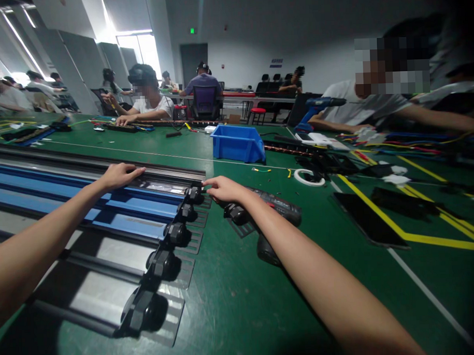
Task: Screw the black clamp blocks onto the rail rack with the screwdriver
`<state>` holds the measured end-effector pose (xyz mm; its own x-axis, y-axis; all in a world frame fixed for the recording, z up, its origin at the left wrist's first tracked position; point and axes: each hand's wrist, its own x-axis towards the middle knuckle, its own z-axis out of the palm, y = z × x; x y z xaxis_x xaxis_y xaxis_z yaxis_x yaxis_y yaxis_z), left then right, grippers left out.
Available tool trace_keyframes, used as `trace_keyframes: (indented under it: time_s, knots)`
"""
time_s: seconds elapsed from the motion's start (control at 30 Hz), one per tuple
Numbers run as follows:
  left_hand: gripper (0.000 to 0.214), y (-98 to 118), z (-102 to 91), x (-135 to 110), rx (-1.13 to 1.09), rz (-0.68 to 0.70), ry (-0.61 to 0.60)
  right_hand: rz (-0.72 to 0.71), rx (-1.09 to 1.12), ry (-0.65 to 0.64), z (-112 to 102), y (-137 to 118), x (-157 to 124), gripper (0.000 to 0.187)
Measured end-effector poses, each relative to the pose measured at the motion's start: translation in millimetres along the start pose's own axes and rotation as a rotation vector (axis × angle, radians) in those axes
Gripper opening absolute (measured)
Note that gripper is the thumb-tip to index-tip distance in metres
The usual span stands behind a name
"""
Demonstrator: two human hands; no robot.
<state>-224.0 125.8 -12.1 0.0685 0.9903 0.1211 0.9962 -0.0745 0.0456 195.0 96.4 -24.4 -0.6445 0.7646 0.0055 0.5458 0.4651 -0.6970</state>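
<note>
My left hand [122,175] lies over the far long black-edged rail [167,176], palm down with the fingers stretched along it. My right hand [224,188] is at that rail's right end, its fingertips drawn close together there; whatever is between them is too small to make out. Nearer to me lie several parallel blue and silver profiles [129,215], each ending in a black round fitting [142,310] and a slotted plate [174,319]. A loose black fitting [236,212] with a slotted plate sits just below my right hand. A black and red power drill [287,209] lies partly behind my right forearm.
A blue bin [238,144] stands beyond the rails. To the right are a white ring-shaped roll [309,177], a dark flat panel [368,219] and coloured wires [407,140]. A blue drill [316,110] stands near a co-worker on the right. Other people sit across the green table [233,302].
</note>
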Motion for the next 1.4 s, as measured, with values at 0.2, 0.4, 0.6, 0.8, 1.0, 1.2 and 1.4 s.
trace_keyframes:
  time_s: [0.2,0.4,0.6,0.8,1.0,1.2,1.4]
  knots:
    - [0.077,-3.2,0.8,1.3,-0.010,0.005,0.003,-0.069,-0.218,0.173,-3.5,-4.1,-1.5,0.031]
    - [0.076,-3.2,2.1,1.0,-0.004,-0.031,0.020,-0.264,-0.338,0.681,-6.7,-60.0,-17.7,0.031]
    - [0.081,-5.5,2.3,8.3,0.048,-0.040,-0.039,-0.566,-0.204,0.438,73.4,-151.7,-83.5,0.034]
    - [0.089,-20.2,-0.4,19.0,0.065,-0.055,-0.158,-0.671,-0.319,0.319,157.7,-174.9,-126.0,0.050]
    - [0.089,-32.3,1.1,20.6,0.058,-0.075,-0.139,-0.697,-0.482,0.356,175.9,-177.1,-122.0,0.045]
    - [0.083,-42.8,4.7,19.4,0.110,-0.018,-0.084,-0.727,-0.485,0.335,180.2,-176.4,-118.8,0.039]
    - [0.084,-44.1,2.3,17.1,0.132,-0.026,-0.116,-0.742,-0.468,0.332,182.7,-172.4,-117.5,0.036]
